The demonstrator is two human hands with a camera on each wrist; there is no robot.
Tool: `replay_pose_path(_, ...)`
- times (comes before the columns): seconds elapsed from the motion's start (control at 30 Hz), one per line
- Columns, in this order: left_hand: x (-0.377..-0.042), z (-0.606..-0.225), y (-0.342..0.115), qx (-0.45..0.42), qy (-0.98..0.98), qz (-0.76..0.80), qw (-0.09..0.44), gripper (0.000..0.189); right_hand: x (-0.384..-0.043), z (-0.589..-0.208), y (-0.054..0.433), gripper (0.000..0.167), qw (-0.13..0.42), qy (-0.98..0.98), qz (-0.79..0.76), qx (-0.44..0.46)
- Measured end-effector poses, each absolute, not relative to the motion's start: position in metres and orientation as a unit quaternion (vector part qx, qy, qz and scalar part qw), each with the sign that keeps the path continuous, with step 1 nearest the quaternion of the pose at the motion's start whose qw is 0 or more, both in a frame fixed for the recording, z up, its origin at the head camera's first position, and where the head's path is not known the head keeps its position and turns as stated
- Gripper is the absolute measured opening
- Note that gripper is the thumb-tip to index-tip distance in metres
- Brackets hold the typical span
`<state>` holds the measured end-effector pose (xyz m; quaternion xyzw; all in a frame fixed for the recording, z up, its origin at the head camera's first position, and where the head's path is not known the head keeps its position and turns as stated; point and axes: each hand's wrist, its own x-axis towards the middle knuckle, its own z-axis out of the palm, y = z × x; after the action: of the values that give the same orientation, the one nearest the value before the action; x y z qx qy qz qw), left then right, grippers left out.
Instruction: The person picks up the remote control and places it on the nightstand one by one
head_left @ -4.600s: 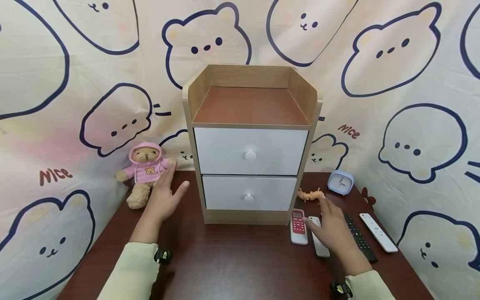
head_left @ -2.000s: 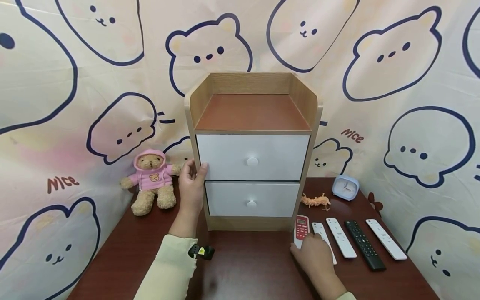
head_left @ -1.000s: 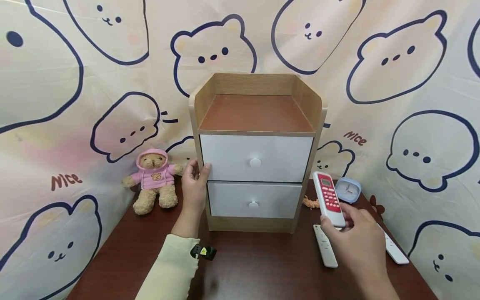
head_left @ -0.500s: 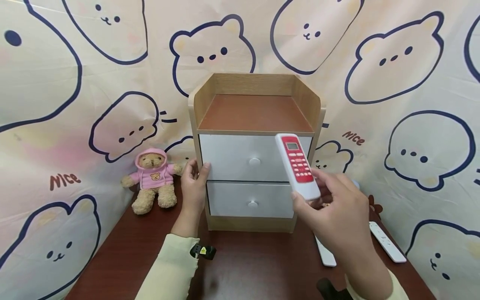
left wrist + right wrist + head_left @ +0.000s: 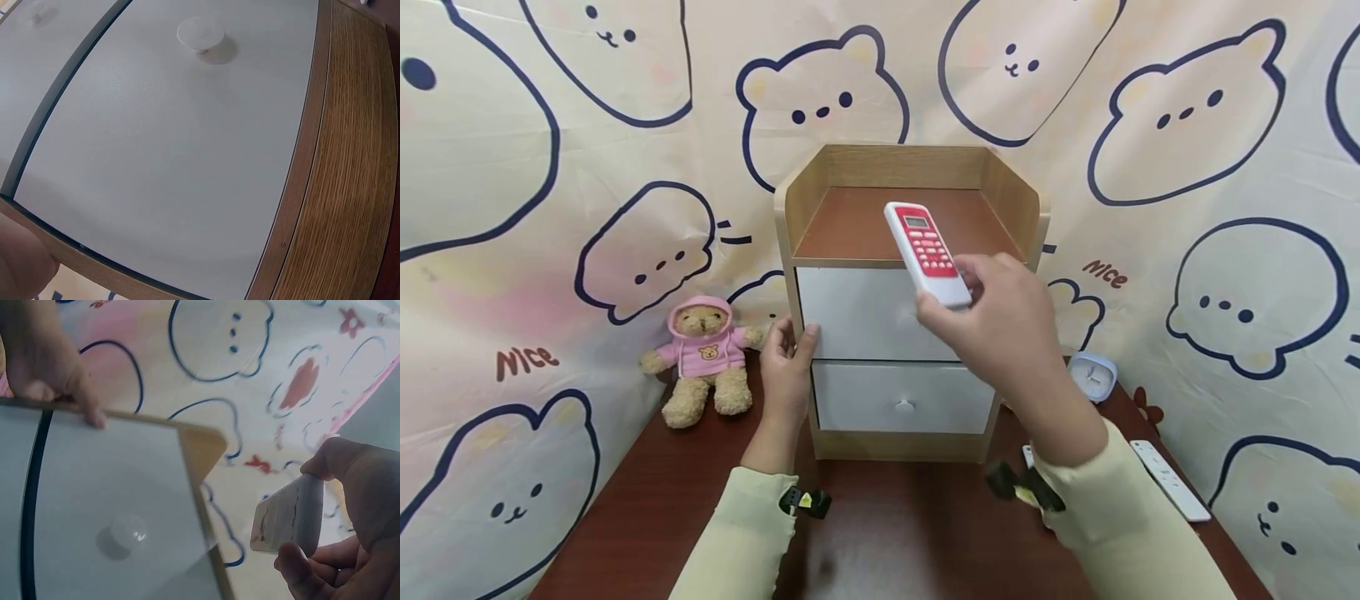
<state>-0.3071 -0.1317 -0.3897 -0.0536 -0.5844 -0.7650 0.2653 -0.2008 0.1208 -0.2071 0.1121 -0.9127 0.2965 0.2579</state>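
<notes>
My right hand (image 5: 1000, 325) pinches a white remote control (image 5: 927, 254) with a red keypad and a small screen. It holds the remote tilted in front of the cabinet's brown top shelf (image 5: 850, 221). In the right wrist view, thumb and fingers grip one end of the remote (image 5: 290, 515). My left hand (image 5: 786, 367) holds the left side of the wooden cabinet (image 5: 898, 446), its thumb on the front edge beside the upper white drawer (image 5: 850, 312). That drawer's knob is mostly hidden behind the right hand; the lower drawer (image 5: 857, 396) shows its knob. Both drawers are closed.
A teddy bear (image 5: 706, 358) in a pink hoodie sits left of the cabinet. To the right are a light blue clock (image 5: 1092, 377) and a white remote (image 5: 1170, 481); the right arm hides other things there. Patterned cloth hangs behind the brown table (image 5: 880, 525).
The right hand has taken the red-and-white remote from the table, lifted it and carried it left to the top shelf. The left hand has moved from the teddy bear to the cabinet's side.
</notes>
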Motion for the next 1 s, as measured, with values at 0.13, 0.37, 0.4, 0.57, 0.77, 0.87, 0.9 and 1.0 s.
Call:
replay_pose_path(0.13, -0.308, -0.390, -0.131, -0.057, -0.582, -0.767, 0.266, 0.032, -0.233, -0.191, 0.109, 0.068, 0.242, -0.926, 0.270, 0.106)
replay_pose_path(0.37, -0.308, -0.389, -0.130, -0.065, -0.580, -0.765, 0.272, 0.033, -0.273, -0.164, 0.086, 0.056, 0.237, -0.947, 0.203, 0.077)
replay_pose_path(0.4, -0.308, -0.389, -0.130, -0.064, -0.581, -0.764, 0.273, 0.033, -0.277, -0.161, 0.083, 0.054, 0.232, -0.948, 0.204, 0.073)
replay_pose_path(0.57, -0.310, -0.388, -0.132, -0.066, -0.586, -0.760, 0.273, 0.036, -0.296, -0.149, 0.066, 0.054, 0.208, -0.958, 0.187, 0.066)
replay_pose_path(0.77, -0.309, -0.384, -0.132, -0.068, -0.589, -0.759, 0.269, 0.037, -0.315, -0.149, 0.045, 0.053, 0.193, -0.965, 0.163, 0.073)
replay_pose_path(0.87, -0.307, -0.385, -0.132, -0.063, -0.596, -0.756, 0.264, 0.036, -0.322, -0.154, 0.037, 0.052, 0.189, -0.967, 0.152, 0.073)
replay_pose_path(0.9, -0.307, -0.386, -0.132, -0.061, -0.598, -0.755, 0.263, 0.036, -0.323, -0.156, 0.034, 0.052, 0.189, -0.968, 0.150, 0.074)
replay_pose_path(1.0, -0.306, -0.389, -0.133, -0.056, -0.597, -0.756, 0.262, 0.037, -0.326, -0.159, 0.026, 0.053, 0.186, -0.969, 0.143, 0.081)
